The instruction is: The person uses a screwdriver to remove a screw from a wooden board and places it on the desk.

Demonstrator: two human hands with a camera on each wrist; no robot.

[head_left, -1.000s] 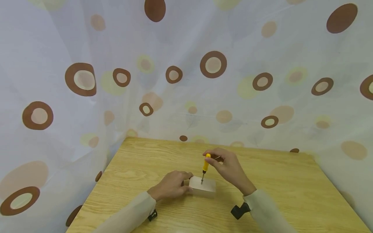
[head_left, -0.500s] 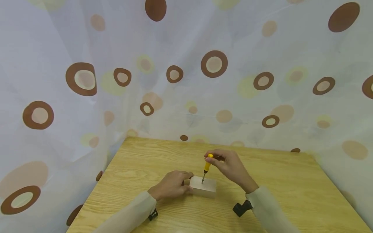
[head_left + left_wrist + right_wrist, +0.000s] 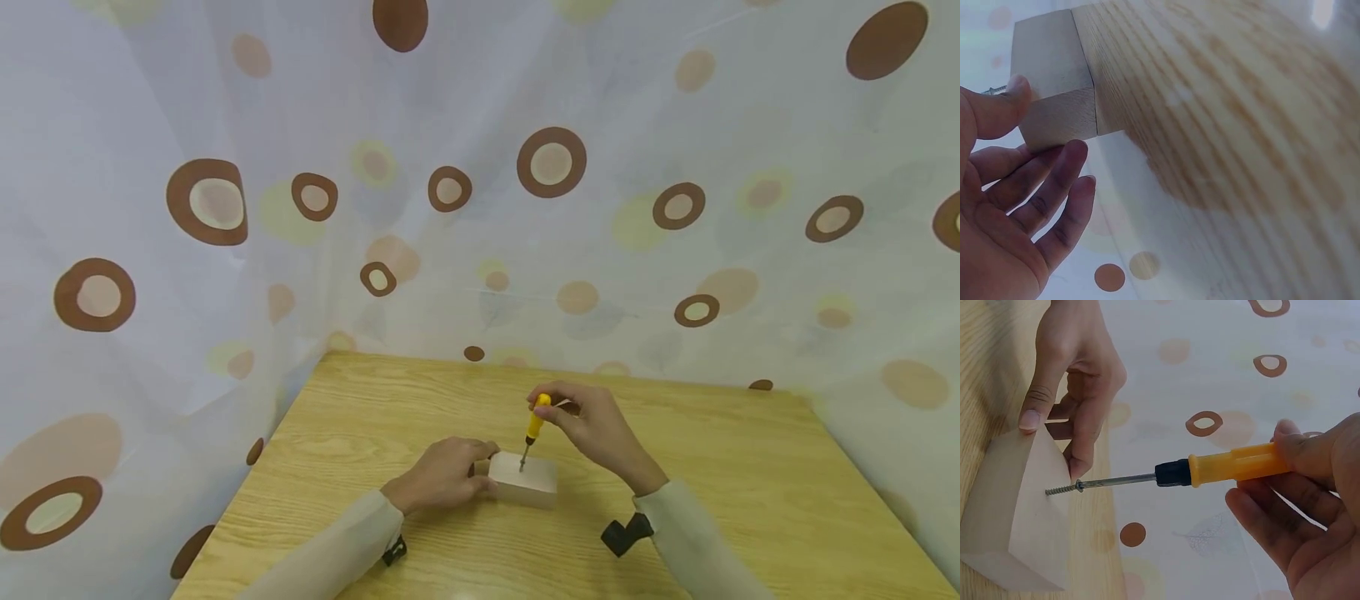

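Head view: slim yellow-handled screwdriver (image 3: 533,428) leans slightly farther right

Little else has changed since a second ago; the pale rectangular wooden block (image 3: 531,482) stays at lower centre of the frame. Bare thread on the small metal screw (image 3: 1063,489) stands out from the block's face, so the work looks unfinished. The right hand (image 3: 592,423) pinches the screwdriver's upper end, above and right of the block; the left hand (image 3: 444,473) grips the block's left end.
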